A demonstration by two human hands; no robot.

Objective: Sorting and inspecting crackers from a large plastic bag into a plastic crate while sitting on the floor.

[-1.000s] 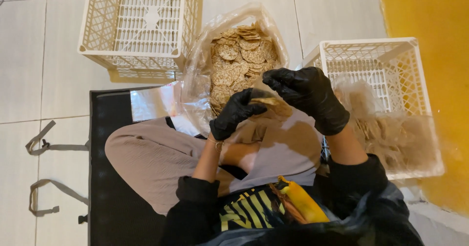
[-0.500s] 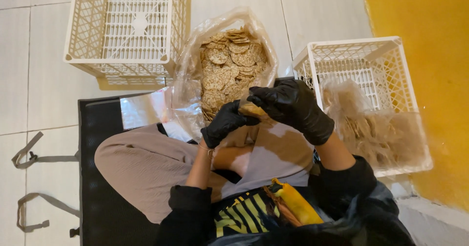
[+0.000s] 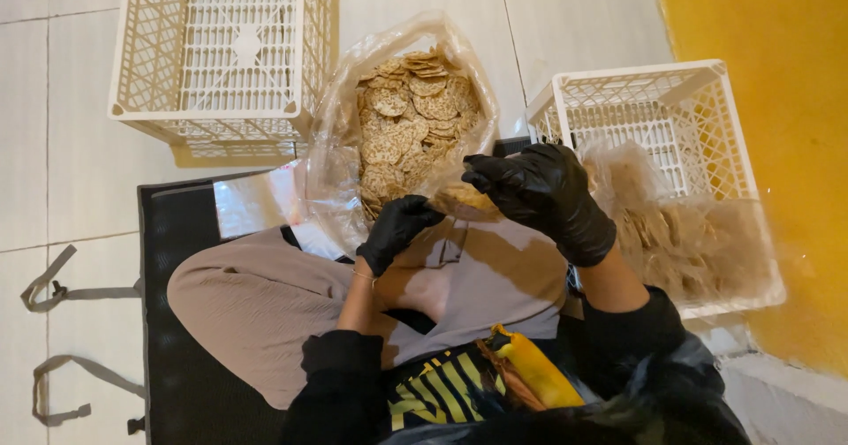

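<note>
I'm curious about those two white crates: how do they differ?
The far crate looks empty, while the right crate holds clear bags of crackers. The far crate sits across the floor beyond the open cracker bag; the right crate stands close beside the right hand, against the yellow wall. Both are white plastic lattice.

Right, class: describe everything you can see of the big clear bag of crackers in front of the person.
The clear plastic bag stands open on the tiled floor, its thin, crinkled film rolled wide at the mouth. It is filled with round, pale brown, speckled crackers piled loosely. It sits between two white lattice crates, against the person's knees, just beyond both gloved hands.
</note>
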